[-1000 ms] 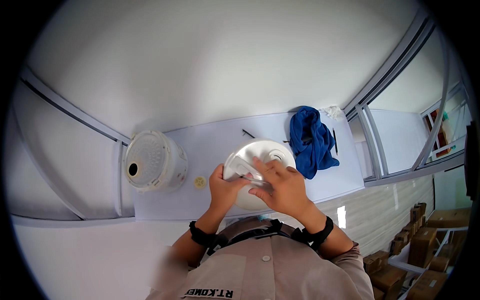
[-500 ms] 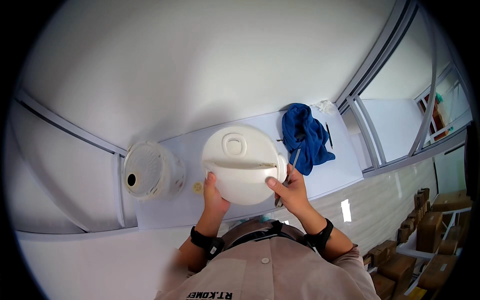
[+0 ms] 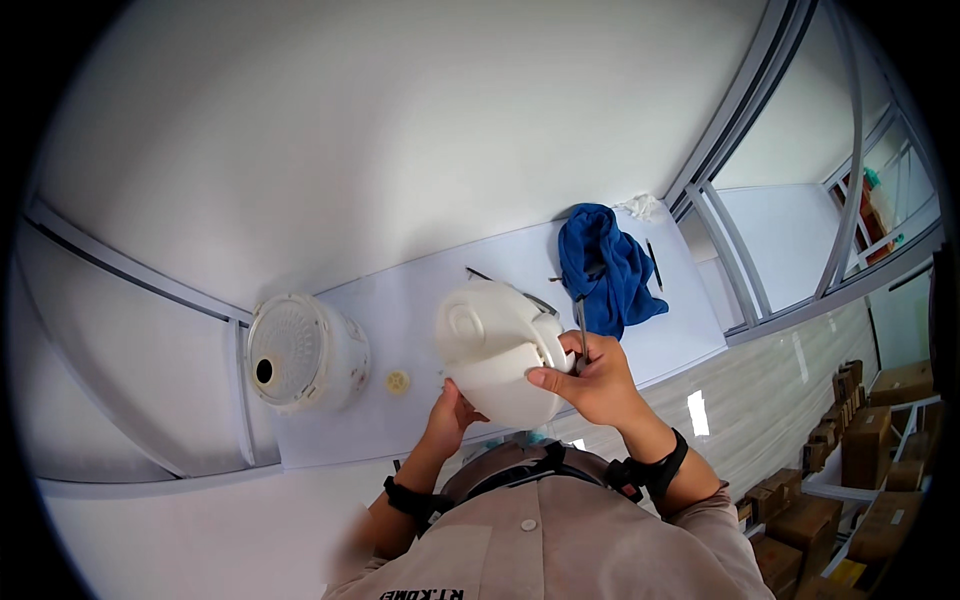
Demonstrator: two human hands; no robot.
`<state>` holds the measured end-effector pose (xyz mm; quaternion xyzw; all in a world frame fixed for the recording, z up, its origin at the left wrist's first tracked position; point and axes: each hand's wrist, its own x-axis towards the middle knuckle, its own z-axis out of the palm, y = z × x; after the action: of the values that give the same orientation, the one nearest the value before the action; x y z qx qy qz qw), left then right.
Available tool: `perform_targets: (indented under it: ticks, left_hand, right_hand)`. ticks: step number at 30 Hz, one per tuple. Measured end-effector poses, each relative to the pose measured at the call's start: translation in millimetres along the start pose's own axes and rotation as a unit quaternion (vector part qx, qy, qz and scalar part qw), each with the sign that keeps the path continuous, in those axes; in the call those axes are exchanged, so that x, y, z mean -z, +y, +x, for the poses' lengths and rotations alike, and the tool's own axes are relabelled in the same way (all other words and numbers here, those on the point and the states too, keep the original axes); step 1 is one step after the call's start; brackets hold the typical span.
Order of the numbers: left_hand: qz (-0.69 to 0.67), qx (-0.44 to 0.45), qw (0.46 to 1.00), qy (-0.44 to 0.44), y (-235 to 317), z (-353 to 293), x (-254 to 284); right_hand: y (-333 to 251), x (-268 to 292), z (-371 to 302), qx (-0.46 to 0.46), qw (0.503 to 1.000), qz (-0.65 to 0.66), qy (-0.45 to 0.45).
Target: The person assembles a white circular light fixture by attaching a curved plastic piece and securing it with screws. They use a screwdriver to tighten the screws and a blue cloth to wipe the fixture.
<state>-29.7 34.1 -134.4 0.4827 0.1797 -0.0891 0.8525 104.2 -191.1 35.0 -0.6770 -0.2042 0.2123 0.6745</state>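
A round white plastic lid (image 3: pixel 508 388), like a rice cooker's, is held tilted above the table between both hands. My left hand (image 3: pixel 450 420) grips its lower left edge, thumb on the near face. My right hand (image 3: pixel 600 382) holds its right side near the hinge-like end, thumb in front, fingers partly hidden behind. A thin metal tool (image 3: pixel 584 328) also sticks up from the right hand; its kind is unclear. Left of the lid lies a small pale yellow round part (image 3: pixel 398 382). Farther left rests a white cylindrical housing (image 3: pixel 318 350) with a dark hole in its end face.
A crumpled blue cloth (image 3: pixel 612 268) lies on the white table (image 3: pixel 690 305), beside a black pen-like stick (image 3: pixel 654 264) and white crumpled tissue (image 3: pixel 640 206). A thin dark rod (image 3: pixel 479 273) lies behind the lid. Framed panels flank the table; cardboard boxes (image 3: pixel 868 440) are stacked at right.
The lid has turned and tipped, with its right end now swung toward me and its top less visible. My left hand has shifted right and lower along its edge. The dark rod behind now shows.
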Motion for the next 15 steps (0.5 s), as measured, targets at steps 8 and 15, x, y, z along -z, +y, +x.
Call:
perform_targets:
  ticks: [8,15]
  left_hand:
    - [0.044,0.061,0.997,-0.022,-8,-14,12]
    - [0.482,0.016,0.858,0.179,23,-26,-17]
  right_hand:
    - [0,17,5,-0.075,0.994,-0.045,-0.064]
    - [23,27,12,-0.116,0.981,-0.123,-0.095]
